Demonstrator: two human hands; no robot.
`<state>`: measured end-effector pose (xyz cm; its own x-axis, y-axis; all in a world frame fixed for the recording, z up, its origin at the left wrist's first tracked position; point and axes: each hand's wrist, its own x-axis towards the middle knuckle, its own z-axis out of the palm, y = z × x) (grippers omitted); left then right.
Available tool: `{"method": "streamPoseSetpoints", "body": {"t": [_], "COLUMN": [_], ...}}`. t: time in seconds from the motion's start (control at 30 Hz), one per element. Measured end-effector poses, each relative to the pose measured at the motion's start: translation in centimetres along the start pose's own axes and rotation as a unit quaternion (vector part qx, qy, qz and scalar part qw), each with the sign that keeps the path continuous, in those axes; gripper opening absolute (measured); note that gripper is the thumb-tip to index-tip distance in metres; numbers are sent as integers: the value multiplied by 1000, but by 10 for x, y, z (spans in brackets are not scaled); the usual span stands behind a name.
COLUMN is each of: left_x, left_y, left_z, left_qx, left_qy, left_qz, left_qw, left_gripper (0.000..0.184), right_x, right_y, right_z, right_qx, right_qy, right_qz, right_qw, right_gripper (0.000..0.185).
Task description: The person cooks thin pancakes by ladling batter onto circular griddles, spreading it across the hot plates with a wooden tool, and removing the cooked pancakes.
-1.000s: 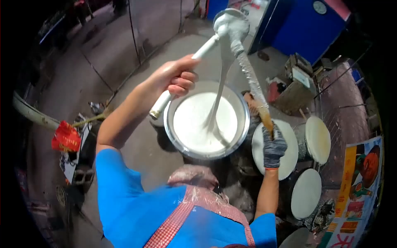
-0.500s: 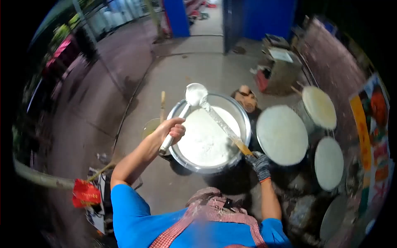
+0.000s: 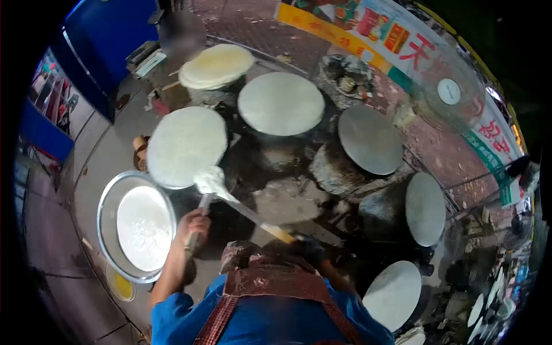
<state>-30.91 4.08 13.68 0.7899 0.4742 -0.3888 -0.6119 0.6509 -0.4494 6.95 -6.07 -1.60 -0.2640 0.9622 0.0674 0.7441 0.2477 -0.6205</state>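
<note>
My left hand (image 3: 194, 225) is closed around the handle of a ladle (image 3: 205, 201), whose bowl is heaped with white batter (image 3: 211, 181). My right hand (image 3: 310, 249), in a dark glove, grips the wooden end of a long flat scraper (image 3: 253, 217). The scraper's far end meets the batter at the ladle's bowl, above the near edge of a round griddle covered by a pale flatbread (image 3: 187, 146). To the left stands a wide metal basin (image 3: 103, 221) of white batter.
Beyond are another covered griddle (image 3: 282, 104), a stack of flatbreads (image 3: 215, 67) and a bare grey griddle (image 3: 371, 140). More pale rounds lie on the right (image 3: 425, 210) and lower right (image 3: 394, 294). A container of yellow liquid (image 3: 122, 286) sits by the basin. A printed banner (image 3: 397, 40) hangs behind.
My view has turned right, toward the griddles. The ladle and scraper have moved from above the basin to a griddle's near edge, both still held.
</note>
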Motion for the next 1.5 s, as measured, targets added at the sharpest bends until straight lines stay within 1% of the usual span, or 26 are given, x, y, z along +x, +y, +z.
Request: {"method": "streamPoseSetpoints", "body": {"t": [0.17,0.23,0.33,0.4,0.47,0.53,0.57,0.63,0.67,0.7,0.73,0.8,0.83,0.9,0.93,0.97,1.03,1.13,1.17,1.2,1.23,1.27,1.3,1.37,1.4,1.5], "left_x": [211,285,390,444,497,548,590,647,667,657,650,650,652,655,652,651,654,611,596,584,572,555,525,467,458,434], "left_y": [-72,-95,-108,-129,-145,-152,-144,-122,-96,-94,-95,-85,-83,-88,-100,-104,-97,-83,-72,-55,-32,-10,0,-7,13,21], "left_z": [32,74,120,153,172,167,149,130,113,126,144,160,159,165,177,187,206,222,214,196,167,137,123,122,95,86], "left_qx": [-40,90,405,573,705,756,742,830,929,946,974,972,970,970,970,970,945,898,892,903,913,922,921,930,949,939], "left_qy": [-41,-15,41,44,20,40,67,61,28,-7,62,60,58,50,48,46,11,-68,-102,-121,-63,-90,-56,120,-20,71], "left_qz": [-136,-212,-173,-119,-69,-15,-2,71,202,323,217,227,228,237,237,240,300,330,299,290,222,257,207,113,277,164], "left_qw": [989,973,897,809,705,653,667,551,309,42,28,-31,-57,-34,-3,20,132,284,323,292,337,275,324,329,152,292], "left_gripper": [38,25,9,21,30,38,50,62,65,68,69,67,66,65,65,65,67,68,66,65,64,65,66,66,67,64], "right_x": [-143,-166,-153,-106,-50,3,19,21,19,19,20,25,33,57,76,85,100,111,130,149,158,160,147,116,112,143], "right_y": [77,103,141,121,121,131,138,205,229,225,220,220,239,301,338,313,250,286,267,270,279,284,285,274,271,262], "right_z": [-124,-162,-212,-251,-270,-275,-281,-248,-236,-249,-264,-252,-235,-189,-181,-198,-242,-207,-221,-222,-221,-230,-246,-259,-251,-201], "right_qx": [-341,-254,-106,-86,-107,-158,-181,-156,-143,164,456,466,345,89,-83,-6,167,431,302,178,103,94,100,129,128,113], "right_qy": [80,108,162,297,316,215,162,196,207,314,387,483,493,478,274,275,327,519,473,426,385,361,334,311,316,349], "right_qz": [175,310,476,411,406,475,510,480,463,453,387,235,269,319,489,521,533,394,373,386,402,419,439,463,467,457], "right_qw": [920,910,858,857,851,839,825,841,850,818,702,703,752,813,824,808,762,625,739,799,824,828,828,820,816,810], "right_gripper": [24,29,37,36,33,29,27,29,31,29,27,28,28,29,33,32,32,31,39,38,38,38,38,38,38,38]}}
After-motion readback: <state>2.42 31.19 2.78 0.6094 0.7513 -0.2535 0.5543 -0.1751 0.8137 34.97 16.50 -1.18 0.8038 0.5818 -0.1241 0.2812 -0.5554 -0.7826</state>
